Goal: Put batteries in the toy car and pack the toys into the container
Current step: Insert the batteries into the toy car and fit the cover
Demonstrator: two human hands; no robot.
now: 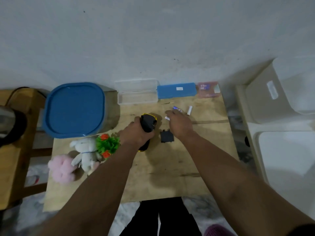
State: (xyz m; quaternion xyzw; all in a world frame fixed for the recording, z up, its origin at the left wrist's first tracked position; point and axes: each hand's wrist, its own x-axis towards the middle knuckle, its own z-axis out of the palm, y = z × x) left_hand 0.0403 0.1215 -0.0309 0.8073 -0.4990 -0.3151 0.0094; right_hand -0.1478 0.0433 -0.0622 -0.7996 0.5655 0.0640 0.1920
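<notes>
Toy car (pixel 148 125): lay underside up on the wooden board (pixel 170 167), black chassis facing the camera, yellow body showing at its edges.
Left hand (pixel 136 135): fingers curled round the car's near half, steadying it.
Right hand (pixel 179 124): reached over the loose batteries; a battery (pixel 167 118) showed at its fingertips, apparently pinched (the contact itself was hidden).
Other batteries: a printed battery (pixel 177 109) just beyond the fingers, a white battery (pixel 189 110) near it to the right.
Battery cover (pixel 167 137): black, lying on the board between the hands, so the compartment appeared open.
Container (pixel 75 109): blue lid on, far left; plush rabbit (pixel 86 149), pink plush (pixel 62 167) and toy plant (pixel 107 144) lay unpacked beside it.
Advice for the step: keep the car level, match each cell's polarity, seat it fully before refitting the cover.
</notes>
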